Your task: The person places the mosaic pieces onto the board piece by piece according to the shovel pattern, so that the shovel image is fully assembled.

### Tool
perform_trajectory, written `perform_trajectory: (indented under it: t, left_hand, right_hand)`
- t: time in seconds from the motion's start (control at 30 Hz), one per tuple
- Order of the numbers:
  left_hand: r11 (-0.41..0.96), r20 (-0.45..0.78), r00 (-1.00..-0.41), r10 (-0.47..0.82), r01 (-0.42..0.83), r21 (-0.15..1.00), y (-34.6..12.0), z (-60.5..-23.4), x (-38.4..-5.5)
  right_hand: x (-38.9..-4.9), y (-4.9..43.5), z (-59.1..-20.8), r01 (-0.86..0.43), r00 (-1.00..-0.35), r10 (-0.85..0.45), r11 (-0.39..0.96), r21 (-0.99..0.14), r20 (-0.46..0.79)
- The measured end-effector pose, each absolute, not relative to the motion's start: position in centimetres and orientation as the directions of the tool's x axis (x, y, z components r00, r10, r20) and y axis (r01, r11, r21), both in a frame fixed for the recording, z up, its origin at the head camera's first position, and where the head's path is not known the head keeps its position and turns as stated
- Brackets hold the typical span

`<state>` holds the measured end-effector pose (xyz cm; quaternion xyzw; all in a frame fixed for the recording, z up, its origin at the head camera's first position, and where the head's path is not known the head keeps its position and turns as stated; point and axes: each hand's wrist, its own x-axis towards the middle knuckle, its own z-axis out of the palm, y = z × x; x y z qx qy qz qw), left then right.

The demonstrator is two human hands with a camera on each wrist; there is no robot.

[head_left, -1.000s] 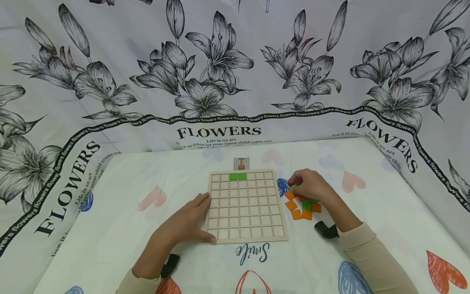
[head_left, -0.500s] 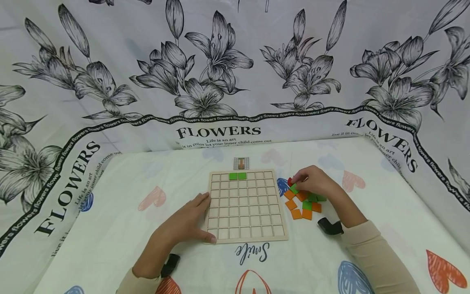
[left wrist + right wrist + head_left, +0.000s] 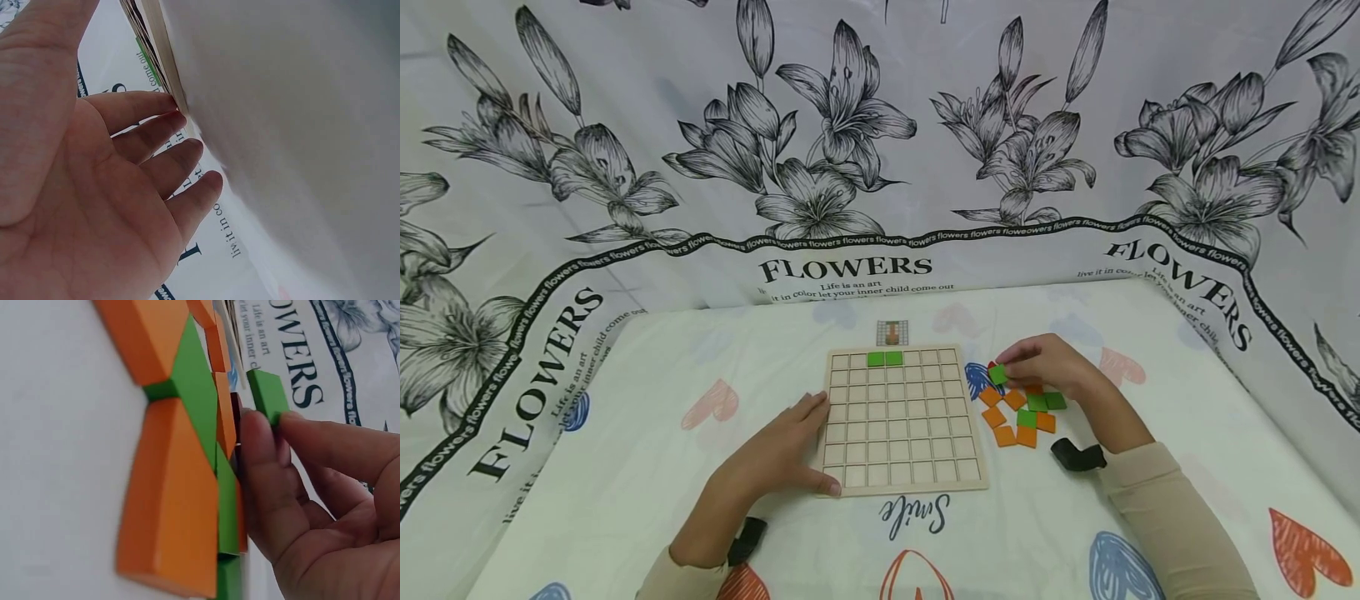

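Observation:
A wooden grid board (image 3: 901,429) lies flat on the table, with two green square tiles (image 3: 884,358) side by side in its far row. Along the board's left edge rests my left hand (image 3: 786,450), thumb at the near corner and fingers extended; the left wrist view shows its fingertips touching the board's side (image 3: 167,56). My right hand (image 3: 1052,367) pinches a green tile (image 3: 269,394) between thumb and fingertips, just right of the board. Below that hand lies a loose group of orange tiles (image 3: 1004,436) and green tiles (image 3: 1037,402). A bit of red tile shows behind the held one.
A small printed grid picture (image 3: 892,332) lies just beyond the board's far edge. White cloth printed with hearts (image 3: 711,404) covers the table. Behind stands a flower-print curtain (image 3: 820,192). A black wrist device (image 3: 1078,455) sits at the right sleeve.
My right hand has drawn slightly back from the tile pile, lifting a green tile, and more orange and green tiles show beneath it. The left hand and board have stayed in place.

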<state>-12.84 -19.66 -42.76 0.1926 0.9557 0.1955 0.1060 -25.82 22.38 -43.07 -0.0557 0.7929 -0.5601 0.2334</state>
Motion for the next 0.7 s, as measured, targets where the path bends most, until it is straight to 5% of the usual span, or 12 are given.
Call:
perform_trajectory:
  t: [0.23,0.7]
  left_hand:
    - [0.849,-0.135,-0.902,0.411,0.324,0.418,-19.7,-42.8,-12.8]
    - [0.845,-0.133,-0.903,0.408,0.319,0.429,-19.8,-42.7,-12.8]
  right_hand:
    - [-26.1,22.2,-43.5,0.296,-0.873,-0.35,0.175,-0.939,-0.34]
    - [-27.0,19.9,-43.4,0.289,-0.885,-0.344,0.126,-0.949,-0.315]
